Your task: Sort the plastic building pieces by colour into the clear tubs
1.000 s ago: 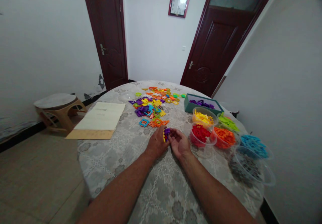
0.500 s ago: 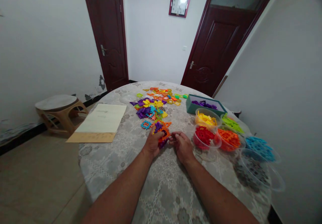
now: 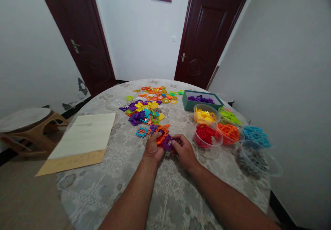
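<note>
My left hand (image 3: 153, 148) is closed on a cluster of interlocking building pieces, with an orange square-holed piece (image 3: 162, 135) facing up under the thumb. A purple interlocking piece (image 3: 168, 143) sits at the cluster's right side. My right hand (image 3: 184, 150) pinches that purple piece between thumb and fingers. Whether the purple piece is fully joined to the orange one I cannot tell. Just beyond my left hand lie a blue square-holed piece (image 3: 141, 132) and a mixed pile of loose pieces (image 3: 144, 112) in purple, yellow, blue and orange.
On the right stand clear tubs of sorted pieces: yellow (image 3: 205, 115), red (image 3: 206, 133), orange (image 3: 229, 132), green (image 3: 230, 115), blue (image 3: 256, 136) and grey (image 3: 252, 159). Behind them is a green box (image 3: 190, 104) with purple pieces. Paper (image 3: 82, 133) lies left on the patterned tablecloth (image 3: 170, 195).
My left hand has turned the cluster so its orange face shows. My right hand now grips the purple piece at its side. The camera view has swung to the right and down.
</note>
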`<act>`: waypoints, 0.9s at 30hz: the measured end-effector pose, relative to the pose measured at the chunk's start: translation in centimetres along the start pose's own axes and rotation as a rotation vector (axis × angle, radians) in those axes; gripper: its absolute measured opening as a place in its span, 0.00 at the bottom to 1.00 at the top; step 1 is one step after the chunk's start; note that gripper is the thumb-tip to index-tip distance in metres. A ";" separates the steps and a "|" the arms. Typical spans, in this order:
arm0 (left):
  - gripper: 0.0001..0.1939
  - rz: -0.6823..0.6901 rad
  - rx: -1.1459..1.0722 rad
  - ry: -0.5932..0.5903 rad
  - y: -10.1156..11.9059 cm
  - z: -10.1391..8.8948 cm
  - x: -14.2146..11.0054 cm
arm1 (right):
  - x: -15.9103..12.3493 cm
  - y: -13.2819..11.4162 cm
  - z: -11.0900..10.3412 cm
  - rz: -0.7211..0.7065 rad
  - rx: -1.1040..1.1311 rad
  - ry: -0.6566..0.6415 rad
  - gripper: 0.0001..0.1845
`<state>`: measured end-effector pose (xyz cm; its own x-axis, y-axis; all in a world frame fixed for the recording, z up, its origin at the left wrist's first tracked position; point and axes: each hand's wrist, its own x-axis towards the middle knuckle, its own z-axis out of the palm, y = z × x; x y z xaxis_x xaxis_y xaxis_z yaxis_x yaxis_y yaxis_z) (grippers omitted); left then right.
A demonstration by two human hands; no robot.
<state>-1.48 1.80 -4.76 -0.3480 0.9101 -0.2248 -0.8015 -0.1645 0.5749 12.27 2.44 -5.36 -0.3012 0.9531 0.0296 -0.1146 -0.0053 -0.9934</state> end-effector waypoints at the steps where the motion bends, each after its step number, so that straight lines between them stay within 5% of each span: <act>1: 0.17 0.009 0.008 0.012 0.1 -0.1 0.1 | 0.0 -0.1 0.0 -0.003 0.001 0.014 0.13; 7: 0.25 0.006 0.051 -0.009 1.5 -0.6 0.7 | 0.2 -1.2 0.1 0.035 -0.015 0.062 0.10; 21: 0.28 -0.036 0.267 -0.121 0.4 0.8 -0.7 | -0.1 -6.3 -2.6 -0.490 -0.459 0.115 0.12; 24: 0.27 -0.042 0.300 -0.138 0.2 0.7 -0.9 | 0.4 -7.3 -3.7 -0.424 -0.514 0.026 0.13; 27: 0.27 -0.049 0.314 -0.175 0.0 0.9 -1.0 | 0.9 -8.8 -5.4 -0.215 -0.594 -0.217 0.12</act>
<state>-0.66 1.19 -3.87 -0.2025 0.9699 -0.1353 -0.6169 -0.0191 0.7868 18.13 4.94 2.83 -0.5209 0.8313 0.1938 0.3286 0.4049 -0.8533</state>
